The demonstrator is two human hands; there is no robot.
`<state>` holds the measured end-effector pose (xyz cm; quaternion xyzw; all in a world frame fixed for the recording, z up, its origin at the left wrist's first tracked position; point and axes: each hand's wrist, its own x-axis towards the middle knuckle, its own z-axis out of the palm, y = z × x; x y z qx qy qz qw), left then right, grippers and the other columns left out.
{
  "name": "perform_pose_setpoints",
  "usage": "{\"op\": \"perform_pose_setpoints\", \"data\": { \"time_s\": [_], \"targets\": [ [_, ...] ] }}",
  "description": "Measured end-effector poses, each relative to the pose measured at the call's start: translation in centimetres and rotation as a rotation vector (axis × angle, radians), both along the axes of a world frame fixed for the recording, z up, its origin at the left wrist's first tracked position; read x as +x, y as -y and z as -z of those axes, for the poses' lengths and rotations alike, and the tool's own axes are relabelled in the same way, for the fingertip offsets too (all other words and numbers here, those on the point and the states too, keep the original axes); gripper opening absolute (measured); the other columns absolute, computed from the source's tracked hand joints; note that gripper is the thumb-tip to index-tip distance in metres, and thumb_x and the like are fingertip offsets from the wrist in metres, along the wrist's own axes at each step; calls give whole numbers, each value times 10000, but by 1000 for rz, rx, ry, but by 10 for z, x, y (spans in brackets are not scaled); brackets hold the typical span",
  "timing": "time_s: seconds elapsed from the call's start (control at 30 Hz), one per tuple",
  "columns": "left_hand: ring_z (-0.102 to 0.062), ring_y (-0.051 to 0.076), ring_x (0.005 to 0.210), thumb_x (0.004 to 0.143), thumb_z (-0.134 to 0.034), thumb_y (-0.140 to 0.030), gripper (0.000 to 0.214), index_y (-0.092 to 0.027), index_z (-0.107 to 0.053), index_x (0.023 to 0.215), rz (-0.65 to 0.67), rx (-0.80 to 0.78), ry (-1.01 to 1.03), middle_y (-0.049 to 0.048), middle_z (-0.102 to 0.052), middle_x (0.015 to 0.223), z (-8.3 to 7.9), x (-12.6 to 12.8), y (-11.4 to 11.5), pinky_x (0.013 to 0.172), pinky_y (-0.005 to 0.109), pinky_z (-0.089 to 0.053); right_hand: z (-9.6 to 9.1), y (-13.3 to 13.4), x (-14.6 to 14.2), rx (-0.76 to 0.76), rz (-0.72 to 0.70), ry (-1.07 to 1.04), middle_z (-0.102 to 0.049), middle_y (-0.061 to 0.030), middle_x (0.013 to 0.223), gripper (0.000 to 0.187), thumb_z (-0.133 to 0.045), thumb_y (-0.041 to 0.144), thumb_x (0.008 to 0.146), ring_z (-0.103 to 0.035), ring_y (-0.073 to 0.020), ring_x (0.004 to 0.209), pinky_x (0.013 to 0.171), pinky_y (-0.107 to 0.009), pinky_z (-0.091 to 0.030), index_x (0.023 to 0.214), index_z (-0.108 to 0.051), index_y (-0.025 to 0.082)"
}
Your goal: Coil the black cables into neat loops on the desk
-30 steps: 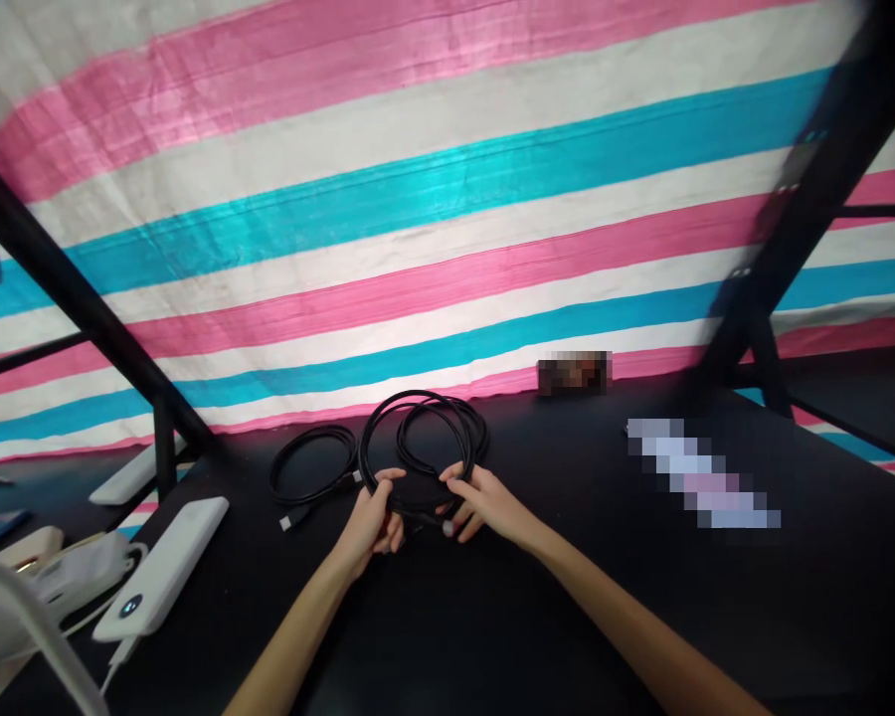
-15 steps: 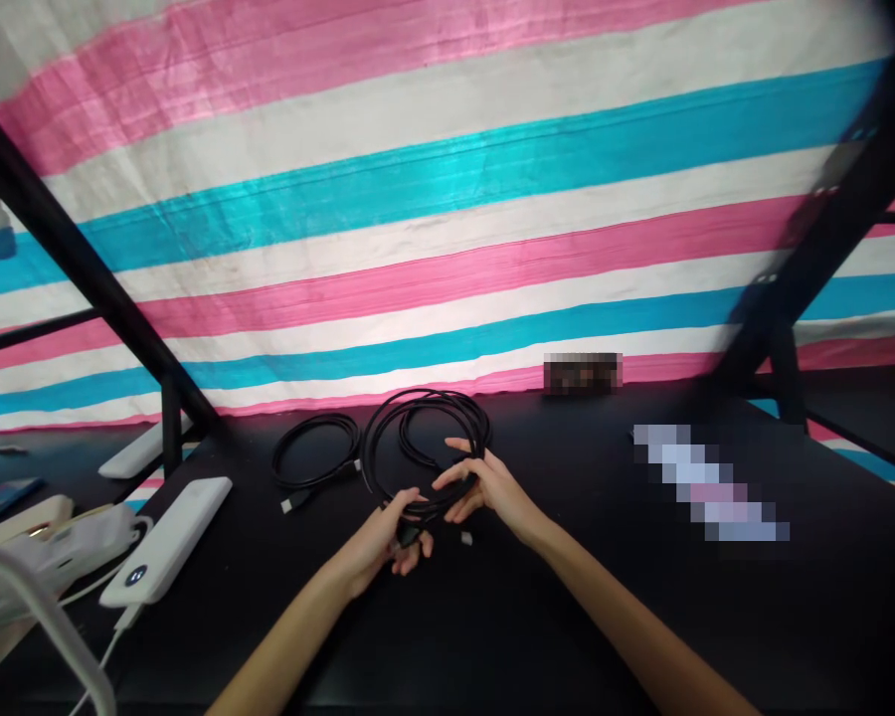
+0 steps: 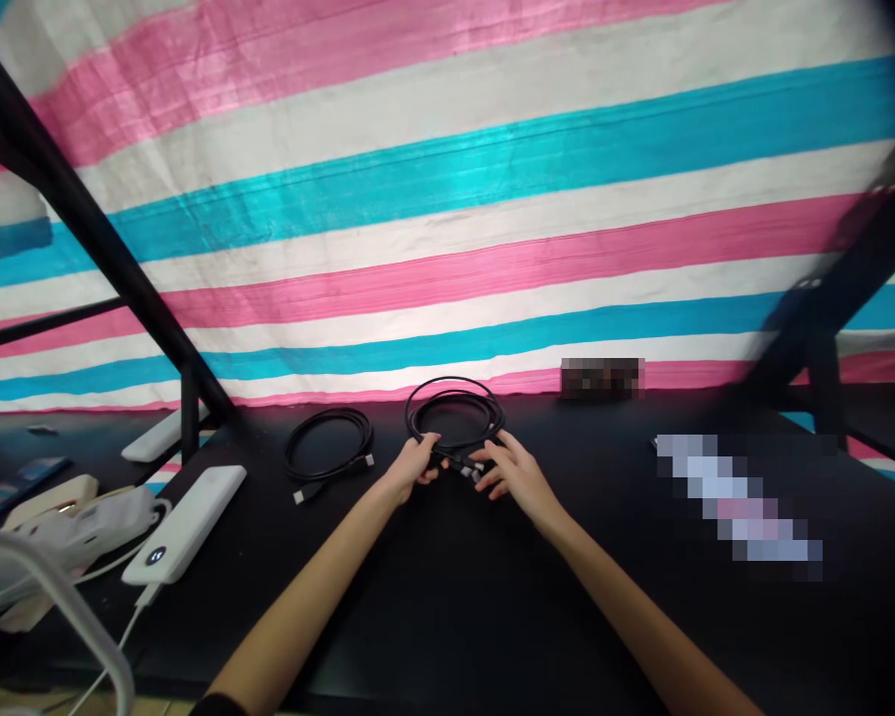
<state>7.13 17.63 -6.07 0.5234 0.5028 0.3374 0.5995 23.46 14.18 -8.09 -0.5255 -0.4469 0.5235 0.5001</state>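
A coiled black cable lies on the black table near its far edge. My left hand grips the near side of the coil with curled fingers. My right hand rests its fingertips on the cable's ends at the coil's near right side, fingers partly spread. A second coiled black cable lies just to the left, untouched.
A white power bank with a white lead sits at the left, next to a white power strip. Another white bar lies behind a black frame post. A striped pink, white and cyan sheet hangs behind. Blurred items lie at right.
Both hands have moved away from me with the coil, which has been drawn into a tighter ring and set down farther back on the table.
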Motion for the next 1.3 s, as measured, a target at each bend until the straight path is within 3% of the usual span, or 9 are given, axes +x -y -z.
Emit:
{"op": "perform_pose_setpoints", "data": {
  "time_s": [0.23,0.4,0.53,0.63,0.83,0.97,1.03,1.17,1.3],
  "targets": [
    [-480,81,306,852,-413,-479,534,-103,-335,1223,55,62,-160,43,-666,677,3,-4,10,325,180,-271,8,-3,5,14,77,134,-687,-95,884,629,-460,287,809,-563,-85,387,346,-190,-424,1383,-283,102],
    [-517,126,365,865,-420,-438,794,-73,21,1416,-103,217,-384,-20,-605,537,-4,-32,13,445,216,-365,8,-5,13,81,92,271,-671,-33,724,680,-414,282,804,-440,-74,293,317,-213,-355,1419,-209,76],
    [-618,254,843,851,-448,-379,620,-81,-288,1370,-354,557,-996,132,-656,859,-5,-69,8,746,335,-410,5,-2,17,164,189,389,-595,45,588,656,-443,311,793,-413,-79,312,362,-218,-369,1394,-275,108],
    [-519,345,1047,829,-460,-429,479,-68,-534,1134,-305,526,-1314,219,-577,1083,-1,-90,6,848,420,-355,1,2,16,211,235,409,-557,71,547,577,-457,332,794,-422,-84,328,379,-214,-371,1339,-355,172],
    [-564,281,928,794,-498,-424,354,-117,-560,958,-51,422,-1208,139,-614,962,1,-84,39,744,334,-377,-10,8,10,282,197,272,-526,71,525,455,-471,353,785,-386,-72,312,340,-200,-318,1193,-473,150],
    [-576,222,716,730,-529,-571,440,-182,-573,931,204,356,-962,39,-599,760,-8,-72,75,679,312,-370,-16,14,3,245,44,217,-500,53,492,307,-478,392,789,-374,-59,300,317,-188,-273,902,-615,141],
    [-569,217,718,752,-475,-606,478,-203,-573,989,136,411,-965,29,-583,761,-10,-76,81,706,325,-368,-18,17,-1,223,-8,237,-495,47,483,295,-475,395,797,-385,-56,302,317,-182,-270,804,-632,145],
    [-533,301,951,800,-460,-497,451,-148,-550,1072,-255,548,-1337,124,-570,969,-2,-98,70,796,386,-349,-18,22,-7,225,-47,277,-495,43,472,296,-471,387,806,-400,-58,313,328,-176,-290,747,-640,151],
    [-553,264,932,831,-436,-320,274,-149,-548,1014,-138,501,-1385,111,-567,976,12,-110,61,778,356,-364,-16,24,-8,247,-53,331,-494,36,460,292,-479,379,806,-410,-69,321,331,-182,-295,716,-650,160]
  ]
}}
